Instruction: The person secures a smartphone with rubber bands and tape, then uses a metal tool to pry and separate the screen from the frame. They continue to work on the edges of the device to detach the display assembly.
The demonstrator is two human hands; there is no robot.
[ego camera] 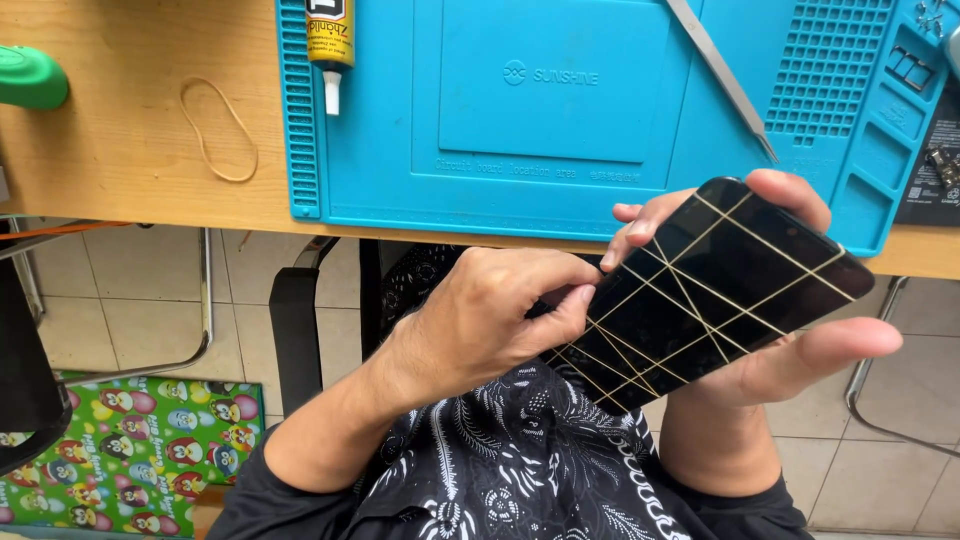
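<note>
A black smartphone (715, 290) is held over my lap, its glass crossed by several tan rubber bands (690, 300). My right hand (790, 355) cradles it from below, with the thumb along the near edge and the fingertips over the far edge. My left hand (490, 320) pinches at the phone's lower left end, thumb and forefinger on the bands there.
A blue silicone work mat (560, 100) lies on the wooden desk (120, 150). On it rest a glue tube (330, 45) and metal tweezers (725, 75). A loose rubber band (220, 130) and a green object (30, 78) sit at the left. A chair frame (295, 330) stands below.
</note>
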